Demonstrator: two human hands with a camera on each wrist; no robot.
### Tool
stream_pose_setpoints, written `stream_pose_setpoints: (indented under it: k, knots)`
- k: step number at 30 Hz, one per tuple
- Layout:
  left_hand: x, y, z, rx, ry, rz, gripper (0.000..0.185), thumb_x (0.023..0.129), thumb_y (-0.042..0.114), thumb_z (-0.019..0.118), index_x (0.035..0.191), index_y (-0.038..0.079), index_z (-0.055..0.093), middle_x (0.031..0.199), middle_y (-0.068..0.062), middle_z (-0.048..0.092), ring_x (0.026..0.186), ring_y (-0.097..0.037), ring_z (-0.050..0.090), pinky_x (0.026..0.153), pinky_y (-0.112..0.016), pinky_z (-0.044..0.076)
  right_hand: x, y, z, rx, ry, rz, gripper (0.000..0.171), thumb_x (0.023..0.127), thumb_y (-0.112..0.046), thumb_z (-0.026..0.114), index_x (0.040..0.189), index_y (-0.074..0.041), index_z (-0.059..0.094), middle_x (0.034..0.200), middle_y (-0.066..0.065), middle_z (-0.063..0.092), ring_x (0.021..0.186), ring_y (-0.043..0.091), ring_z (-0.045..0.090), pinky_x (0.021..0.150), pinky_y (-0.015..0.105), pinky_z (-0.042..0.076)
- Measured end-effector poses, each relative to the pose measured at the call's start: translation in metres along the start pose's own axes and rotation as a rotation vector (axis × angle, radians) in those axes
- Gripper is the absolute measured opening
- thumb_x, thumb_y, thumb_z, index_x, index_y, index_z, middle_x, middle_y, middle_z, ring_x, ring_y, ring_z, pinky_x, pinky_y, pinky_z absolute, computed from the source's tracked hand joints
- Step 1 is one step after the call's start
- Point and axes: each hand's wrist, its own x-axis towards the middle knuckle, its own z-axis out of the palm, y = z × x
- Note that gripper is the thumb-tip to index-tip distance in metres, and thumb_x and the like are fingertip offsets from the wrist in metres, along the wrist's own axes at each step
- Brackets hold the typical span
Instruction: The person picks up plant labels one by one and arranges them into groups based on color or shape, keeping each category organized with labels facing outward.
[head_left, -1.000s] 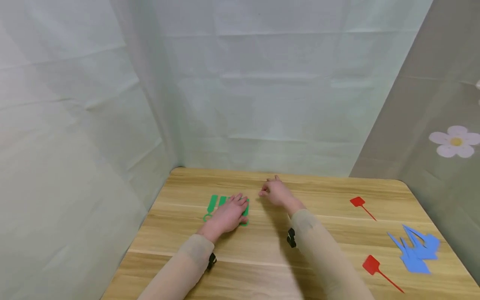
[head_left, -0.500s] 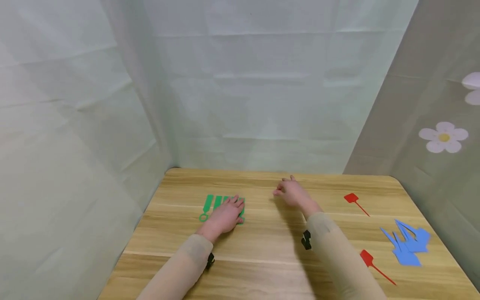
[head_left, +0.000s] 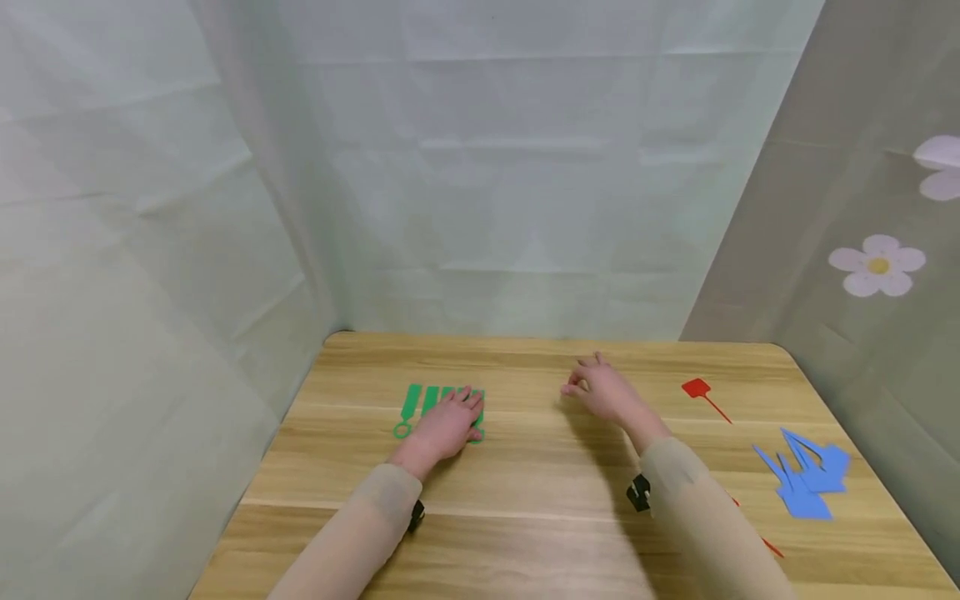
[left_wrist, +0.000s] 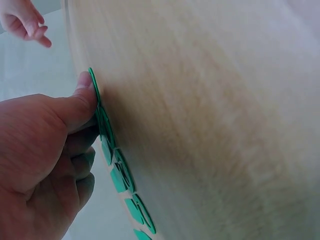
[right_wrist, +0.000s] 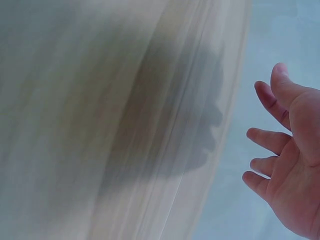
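A row of flat green tags with ring ends (head_left: 410,402) lies on the left part of the wooden table. My left hand (head_left: 444,423) rests over the right end of the row, fingers extended and covering some of the tags. Seen from the left wrist, its thumb touches the nearest green tag (left_wrist: 98,107), while more green tags trail off below. To the right, my right hand (head_left: 609,393) hovers above the table with bent, spread fingers. The right wrist view shows that hand (right_wrist: 297,140) holding nothing, its shadow falling on the wood.
A red tag with a thin tail (head_left: 696,388) lies at the back right. Another red tag (head_left: 772,547) is mostly hidden under the right sleeve. Several blue tags (head_left: 806,504) overlap near the table's right side. Pale cloth hangs behind the table (head_left: 525,533).
My right hand has moved to the right, away from the green row, and its sleeve now covers much of the nearer red tag. The left hand stays on the green tags.
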Motion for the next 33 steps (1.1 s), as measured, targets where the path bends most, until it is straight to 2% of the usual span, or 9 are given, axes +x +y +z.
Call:
stream_pose_setpoints:
  k: [6,14,19,25,33]
  knots:
    - [-0.001,-0.001,0.001,-0.012,-0.004,0.002,0.068,0.103,0.038,0.067,0.158,0.001,0.051,0.166,-0.013,0.045,0.158,-0.033,0.034,0.129,-0.049,0.028,-0.019,0.012,-0.003,-0.002,0.025,-0.001,0.018,0.107,-0.026,0.069,0.094,-0.014,0.074,0.157,0.036,0.045,0.152,0.063,0.023,0.12,0.074,0.025]
    - [-0.004,0.002,-0.001,-0.021,-0.006,0.012,0.068,0.103,0.037,0.066,0.158,0.001,0.05,0.166,-0.013,0.045,0.158,-0.034,0.033,0.129,-0.05,0.027,-0.047,0.032,-0.009,0.007,0.057,-0.015,0.016,0.105,-0.024,0.071,0.094,-0.014,0.075,0.152,0.038,0.05,0.148,0.068,0.026,0.118,0.077,0.025]
    - [-0.005,0.003,-0.002,-0.024,-0.005,0.018,0.066,0.104,0.035,0.066,0.158,0.0,0.05,0.166,-0.014,0.045,0.157,-0.035,0.034,0.128,-0.05,0.029,-0.07,0.044,-0.017,0.013,0.072,0.009,0.016,0.105,-0.024,0.071,0.092,-0.016,0.074,0.15,0.039,0.052,0.148,0.069,0.024,0.117,0.08,0.024]
    - [-0.007,0.002,-0.003,-0.064,-0.004,0.013,0.067,0.104,0.034,0.067,0.158,-0.001,0.05,0.166,-0.015,0.044,0.158,-0.036,0.033,0.128,-0.051,0.027,-0.1,0.062,-0.028,0.003,0.084,0.05,0.015,0.104,-0.026,0.073,0.091,-0.017,0.073,0.151,0.039,0.05,0.147,0.07,0.024,0.112,0.082,0.029]
    - [-0.006,0.0,-0.002,-0.078,-0.004,0.011,0.067,0.103,0.034,0.068,0.157,-0.001,0.051,0.166,-0.015,0.045,0.158,-0.036,0.033,0.129,-0.05,0.027,-0.136,0.092,-0.043,-0.014,0.115,0.016,0.011,0.097,-0.008,0.078,0.093,-0.013,0.069,0.14,0.043,0.057,0.14,0.076,0.029,0.11,0.082,0.03]
